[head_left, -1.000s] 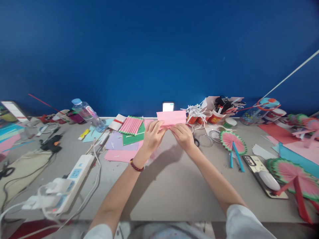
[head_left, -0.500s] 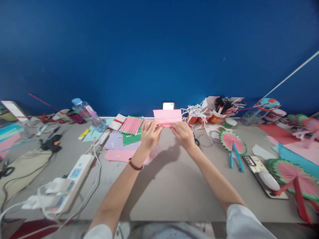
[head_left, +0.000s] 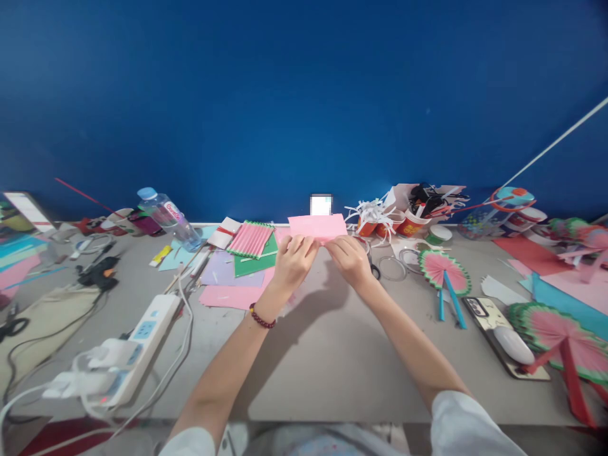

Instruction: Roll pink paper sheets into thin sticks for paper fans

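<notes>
Both hands pinch the near edge of a pink sheet of paper (head_left: 317, 225), which is held up over the far middle of the table. My left hand (head_left: 295, 261) grips it with the fingers curled, a dark bead bracelet on that wrist. My right hand (head_left: 350, 258) closes on the same edge, its fingertips close to the left ones. Fingers cover part of the near edge. Just left of my left hand lies a pleated pink paper piece with green edges (head_left: 251, 239), on a green sheet (head_left: 259, 261).
Left are a power strip (head_left: 145, 345) with cables and a leaning water bottle (head_left: 173, 218). Right are paper fans (head_left: 445, 273), a phone (head_left: 479, 316) under a white mouse (head_left: 513, 344), and cups with paper strips (head_left: 375, 215). A blue wall (head_left: 304, 107) rises behind.
My left hand has moved slightly right, nearer the right hand. The pink paper now sits a little lower and tilted, showing less of its height.
</notes>
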A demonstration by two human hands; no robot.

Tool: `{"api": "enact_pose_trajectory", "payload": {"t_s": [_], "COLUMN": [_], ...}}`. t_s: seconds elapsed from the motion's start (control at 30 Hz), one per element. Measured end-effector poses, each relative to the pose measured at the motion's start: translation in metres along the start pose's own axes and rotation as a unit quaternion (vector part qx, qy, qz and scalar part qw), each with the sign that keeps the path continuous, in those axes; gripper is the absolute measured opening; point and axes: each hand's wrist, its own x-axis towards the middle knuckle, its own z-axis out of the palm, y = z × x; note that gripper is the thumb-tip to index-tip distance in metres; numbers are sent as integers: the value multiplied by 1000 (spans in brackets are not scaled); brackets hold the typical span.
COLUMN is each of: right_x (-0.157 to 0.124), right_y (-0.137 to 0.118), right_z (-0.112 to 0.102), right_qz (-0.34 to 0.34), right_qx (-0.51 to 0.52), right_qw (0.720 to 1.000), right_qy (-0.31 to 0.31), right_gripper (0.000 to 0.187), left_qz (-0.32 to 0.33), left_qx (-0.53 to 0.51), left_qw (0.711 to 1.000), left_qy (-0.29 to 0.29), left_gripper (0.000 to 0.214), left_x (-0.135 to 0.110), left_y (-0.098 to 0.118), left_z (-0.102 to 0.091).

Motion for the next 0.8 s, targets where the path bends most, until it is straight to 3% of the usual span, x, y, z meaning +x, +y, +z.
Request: {"api": "enact_pose_trajectory", "payload": {"t_s": [0.1, 0.4, 0.8], "right_x": [1, 0, -3], "right_y": [-3, 6, 4], "right_z": [-1, 4, 6], "right_qz": [-4, 18, 3], "right_qx": [15, 37, 8], "right_qw": [1000, 999, 999], "right_qy": [-9, 0, 38], "right_gripper": [21, 20, 20], "left_qz": [20, -33, -44], "left_qx": [25, -3, -26], "left_qw": [999, 999, 999], "left_qy": [6, 15, 12], "left_gripper": [17, 23, 21], "left_x": [1, 3, 2], "left_y": [3, -7, -8], "left_z": [-1, -3, -2]}}
